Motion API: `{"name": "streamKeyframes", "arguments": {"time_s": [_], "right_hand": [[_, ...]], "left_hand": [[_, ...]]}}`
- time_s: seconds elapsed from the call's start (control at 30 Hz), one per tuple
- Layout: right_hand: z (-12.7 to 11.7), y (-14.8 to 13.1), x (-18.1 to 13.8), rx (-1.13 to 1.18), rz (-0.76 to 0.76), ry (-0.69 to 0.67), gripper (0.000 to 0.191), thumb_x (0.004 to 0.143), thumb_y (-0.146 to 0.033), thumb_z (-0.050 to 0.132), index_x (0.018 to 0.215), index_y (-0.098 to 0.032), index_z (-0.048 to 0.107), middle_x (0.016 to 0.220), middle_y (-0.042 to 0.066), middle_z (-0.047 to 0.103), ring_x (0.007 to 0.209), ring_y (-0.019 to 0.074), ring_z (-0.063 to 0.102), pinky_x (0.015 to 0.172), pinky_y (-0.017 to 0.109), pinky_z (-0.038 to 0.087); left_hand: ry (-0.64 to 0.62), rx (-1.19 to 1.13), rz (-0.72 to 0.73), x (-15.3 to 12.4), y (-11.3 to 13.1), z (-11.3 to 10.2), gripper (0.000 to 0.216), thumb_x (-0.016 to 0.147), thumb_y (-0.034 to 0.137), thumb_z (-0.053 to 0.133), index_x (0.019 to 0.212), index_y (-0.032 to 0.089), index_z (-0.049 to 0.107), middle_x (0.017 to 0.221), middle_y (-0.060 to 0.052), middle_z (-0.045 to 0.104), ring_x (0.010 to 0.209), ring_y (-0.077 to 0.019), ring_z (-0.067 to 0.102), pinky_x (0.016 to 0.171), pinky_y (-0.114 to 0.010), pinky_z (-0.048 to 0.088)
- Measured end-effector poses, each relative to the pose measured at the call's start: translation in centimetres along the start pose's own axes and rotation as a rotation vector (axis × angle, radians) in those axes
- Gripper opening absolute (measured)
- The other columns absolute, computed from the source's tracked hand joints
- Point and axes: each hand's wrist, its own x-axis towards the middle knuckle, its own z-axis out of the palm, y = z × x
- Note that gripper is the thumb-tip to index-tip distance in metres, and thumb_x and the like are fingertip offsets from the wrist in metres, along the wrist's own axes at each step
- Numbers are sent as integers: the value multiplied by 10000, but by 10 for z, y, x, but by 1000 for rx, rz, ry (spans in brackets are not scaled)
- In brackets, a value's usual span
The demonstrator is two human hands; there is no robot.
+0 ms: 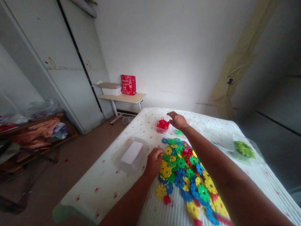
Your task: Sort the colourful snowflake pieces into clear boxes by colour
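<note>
My left hand [154, 161] rests with curled fingers at the left edge of a heap of notched plastic discs [181, 163], coloured yellow, green, blue and red. Its fingertips touch the heap, and what they pinch, if anything, is hidden. Beyond the heap, my right hand [178, 120] hovers with its fingers apart and nothing visible in them. Just left of that hand stands a small clear tub [161, 130] filled with red pieces [163, 123]. A loose green disc [178, 132] lies below my right wrist.
Left of the heap, a clear plastic box [143, 150] holds a white block [132, 152]. On the right, a clear container [258, 153] holds green pieces [244, 149]. All stand on a white bedspread [113, 175]. A small table [131, 98] carries a red bag [128, 84].
</note>
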Motion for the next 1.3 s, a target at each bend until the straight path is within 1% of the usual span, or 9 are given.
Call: {"name": "streamKeyframes", "arguments": {"time_s": [0.17,0.33,0.43,0.57,0.73,0.9,1.1,1.2,1.3], "right_hand": [[-12,23,-63,143,52,131,271,850,-195,412,989,-153,641,1012,76,653,896,171,609,777,250,438],[-2,37,-149,242,67,55,262,821,-176,427,919,-188,669,918,49,695,796,163,643,707,243,467],[15,42,-178,274,74,8,307,794,-150,430,980,-207,667,1003,59,686,879,186,643,772,284,485],[40,46,-180,376,-19,-10,499,679,-79,490,1155,-187,597,1185,86,612,1097,224,555,944,361,433],[59,41,-158,436,-61,-77,570,651,-89,529,1210,-192,565,1258,110,558,1161,265,504,975,433,402],[53,35,-159,544,-16,-137,501,645,-134,585,1139,-209,609,1123,87,630,1025,247,575,893,380,453],[40,30,-179,1064,162,-241,428,695,-245,596,1115,-166,573,848,51,673,708,173,622,586,269,489],[39,30,-182,1049,215,-147,307,702,-261,584,992,-161,598,742,24,657,648,159,603,595,274,481],[38,30,-183,898,207,-67,182,712,-227,540,866,-172,620,780,27,661,711,165,602,665,282,484]], "left_hand": [[13,-40,29,0,-1,0,252,738,68,412,795,187,627,872,-34,640,893,-152,588,887,-307,449],[21,-30,35,1,-5,2,238,735,82,423,795,187,628,870,-30,646,894,-153,592,890,-310,449],[25,-5,33,1,-7,2,244,729,79,420,794,185,630,864,-32,648,882,-155,594,876,-308,456],[20,24,47,2,-9,3,272,722,64,409,808,190,634,876,-30,652,897,-154,592,878,-306,453],[32,25,51,1,-11,4,265,725,69,412,805,189,635,875,-33,648,903,-153,591,873,-302,449],[21,-4,47,1,-11,4,236,746,93,417,799,185,627,874,-37,643,906,-155,592,876,-302,447],[18,-26,44,2,-11,3,230,747,101,423,803,187,628,872,-36,644,909,-157,594,883,-304,446],[20,-25,40,2,-11,3,224,744,104,428,799,187,628,863,-34,645,889,-156,595,882,-309,448],[27,-19,38,2,-10,3,234,740,103,425,803,188,633,863,-33,649,882,-157,597,868,-307,455]]}}
